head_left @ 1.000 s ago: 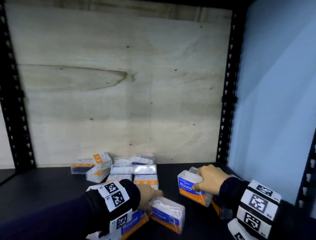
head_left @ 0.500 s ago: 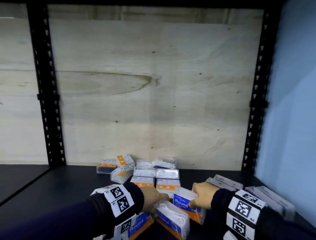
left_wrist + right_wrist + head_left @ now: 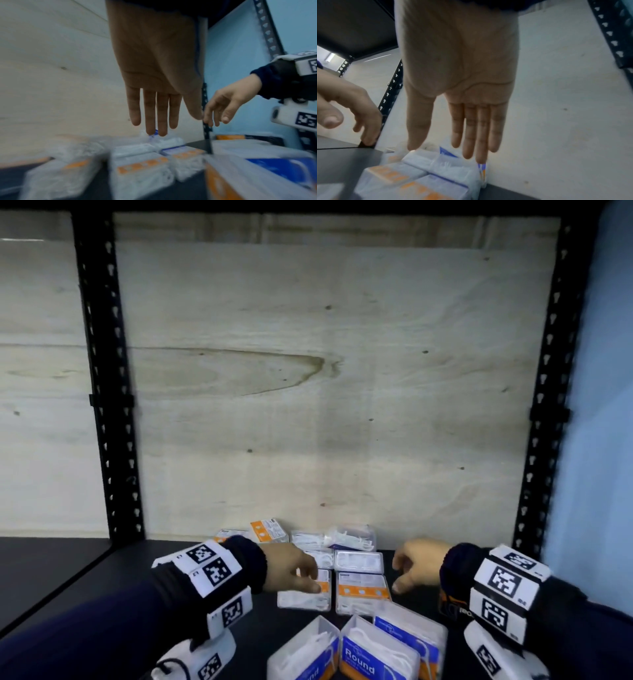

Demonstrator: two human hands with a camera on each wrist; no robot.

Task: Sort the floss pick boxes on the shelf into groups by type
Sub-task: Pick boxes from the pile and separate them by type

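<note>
Three blue-and-orange "Round" boxes (image 3: 375, 657) stand side by side at the shelf's front. Behind them lie flat clear boxes with orange stripes (image 3: 363, 590), and further back is a loose pile of clear and orange boxes (image 3: 349, 537). My left hand (image 3: 298, 571) hovers over the left orange-striped box (image 3: 305, 599), fingers straight, holding nothing; it also shows in the left wrist view (image 3: 154, 121). My right hand (image 3: 407, 571) hangs just right of the flat boxes, fingers loosely spread and empty, palm flat in the right wrist view (image 3: 462, 142).
The black shelf board (image 3: 68, 577) runs off to the left. Black perforated posts (image 3: 102, 371) (image 3: 548, 371) stand against a plywood back wall (image 3: 308, 405). A blue wall (image 3: 603, 440) closes the right side. Another orange box (image 3: 452, 604) sits under my right wrist.
Both hands have let go of the blue Round boxes, which now stand together at the front. Both hands have moved back toward the flat orange-striped boxes.
</note>
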